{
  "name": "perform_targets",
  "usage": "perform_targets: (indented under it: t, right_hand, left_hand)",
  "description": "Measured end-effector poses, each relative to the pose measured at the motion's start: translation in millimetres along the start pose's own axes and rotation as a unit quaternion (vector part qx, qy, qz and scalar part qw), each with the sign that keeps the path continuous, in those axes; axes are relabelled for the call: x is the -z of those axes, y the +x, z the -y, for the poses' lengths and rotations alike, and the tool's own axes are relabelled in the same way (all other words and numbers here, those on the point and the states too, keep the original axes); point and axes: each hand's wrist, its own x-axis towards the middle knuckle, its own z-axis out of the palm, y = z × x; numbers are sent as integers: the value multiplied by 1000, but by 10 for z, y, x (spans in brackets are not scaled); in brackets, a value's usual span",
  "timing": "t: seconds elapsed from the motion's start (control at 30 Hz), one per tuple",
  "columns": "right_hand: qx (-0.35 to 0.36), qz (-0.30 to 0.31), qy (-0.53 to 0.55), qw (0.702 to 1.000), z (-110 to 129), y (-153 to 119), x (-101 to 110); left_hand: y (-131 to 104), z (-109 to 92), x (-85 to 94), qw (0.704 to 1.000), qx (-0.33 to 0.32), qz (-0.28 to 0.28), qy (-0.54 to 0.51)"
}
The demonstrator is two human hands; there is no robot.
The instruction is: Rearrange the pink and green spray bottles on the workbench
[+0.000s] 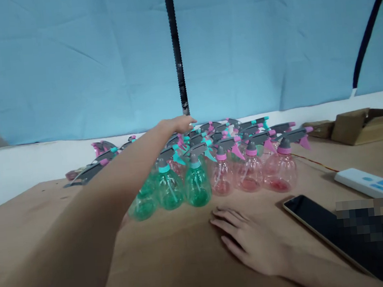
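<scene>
My left arm stretches across the table, and my left hand (181,124) is over the back rows of spray bottles. Its fingers are mostly hidden, so I cannot tell whether it grips one. My right hand (250,239) lies palm down on the tabletop with its fingers apart, holding nothing. In front of it stand clear pink spray bottles, one with a pink collar (221,176), and clear green ones, one with a turquoise collar (198,185). The bottles stand upright in close rows, with grey trigger heads and pink or turquoise nozzles. My left forearm hides some of them.
A black phone (333,234) lies right of my right hand on the wooden table (161,262). Beyond it are a white power strip (369,181) with a thin cord and an open cardboard box (354,127). A blue cloth (104,66) hangs behind the table.
</scene>
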Motion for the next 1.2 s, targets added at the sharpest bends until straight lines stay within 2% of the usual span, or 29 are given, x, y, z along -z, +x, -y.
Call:
perform_targets:
  t: [0.1, 0.2, 0.33, 0.47, 0.6, 0.7, 0.77, 0.83, 0.93, 1.0, 1.03, 1.07, 1.1, 1.17, 1.2]
  right_hand:
    - [-6, 7, 6, 1000, -2, 5, 1]
    - [-12, -3, 19, 1000, -17, 3, -19]
    - [-8, -18, 27, 999, -37, 6, -51]
    - [-6, -11, 19, 1000, -47, 6, -62]
    - [-2, -21, 22, 1000, -45, 0, -57]
    - [-2, -23, 26, 999, -42, 1, -53]
    - [-1, -21, 28, 999, -43, 3, -48]
    - [0, -17, 26, 1000, -43, 4, -42]
    - [5, -9, 25, 1000, -45, 3, -34]
    - [5, -6, 24, 1000, -49, 0, -34]
    - [6, -5, 24, 1000, -52, -2, -37]
    - [7, -5, 25, 1000, -56, -4, -42]
    - [9, -6, 25, 1000, -61, -7, -48]
    - [15, -8, 27, 999, -69, -13, -61]
    - [17, -10, 28, 999, -72, -15, -66]
  left_hand:
    - [247, 87, -120, 999, 6, 39, 15]
    - [382, 111, -202, 998, 15, 61, 19]
    - [461, 139, -238, 998, 18, 67, 6]
    - [464, 190, -254, 998, 23, 50, -12]
    - [456, 251, -163, 999, 28, 7, -24]
    - [391, 275, 81, 999, 34, -36, -21]
    - [269, 267, 330, 995, 42, -91, -19]
    - [63, 241, 614, 981, 47, -186, -22]
    - [-393, 171, 1002, 947, 62, -314, -39]
    - [-759, 96, 1159, 921, 56, -378, -76]
    - [-946, 45, 1191, 890, 36, -431, -148]
    - [-1128, -18, 1188, 867, 5, -446, -223]
    - [-1299, -93, 1148, 827, -2, -478, -296]
    - [-1589, -280, 968, 781, -5, -484, -395]
    - [-1702, -384, 837, 771, 5, -464, -436]
